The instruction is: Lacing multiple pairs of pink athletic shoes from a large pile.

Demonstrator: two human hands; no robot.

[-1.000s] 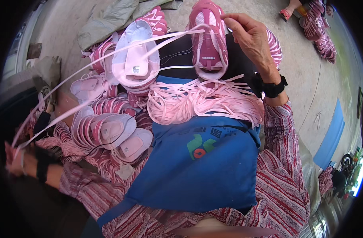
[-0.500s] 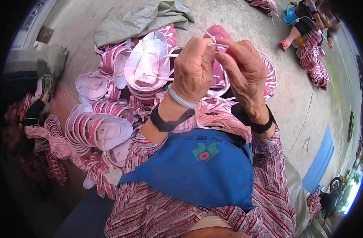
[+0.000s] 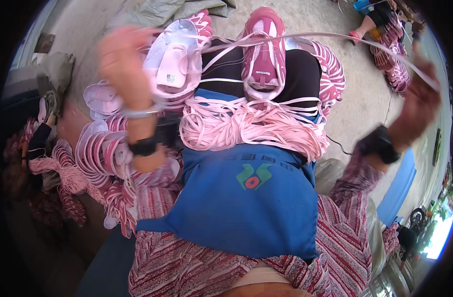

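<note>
A pink sneaker upper (image 3: 264,57) rests between my knees, its toe pointing away from me. A pale pink shoelace (image 3: 355,39) arcs from it to the far right, where my right hand (image 3: 415,106) grips its end. My left hand (image 3: 125,67) is raised at the left, beside a shoe piece with a white lining (image 3: 174,67). Motion smears its fingers, so whether they hold a lace end cannot be made out. A thick bundle of pink laces (image 3: 281,129) lies across my lap, above the blue apron (image 3: 226,208).
Stacked pink-and-white shoe uppers (image 3: 100,151) crowd my left side, with more beside my right knee (image 3: 330,74). A grey-green cloth (image 3: 172,11) lies ahead. Another person's leg (image 3: 367,27) and a shoe pile (image 3: 392,59) are at the far right. A blue sheet (image 3: 397,183) lies on the concrete.
Both hands were close together over the sneaker, pinching the lace. They have swung wide apart, left hand leftward and right hand far right, drawing the lace out and uncovering the shoe.
</note>
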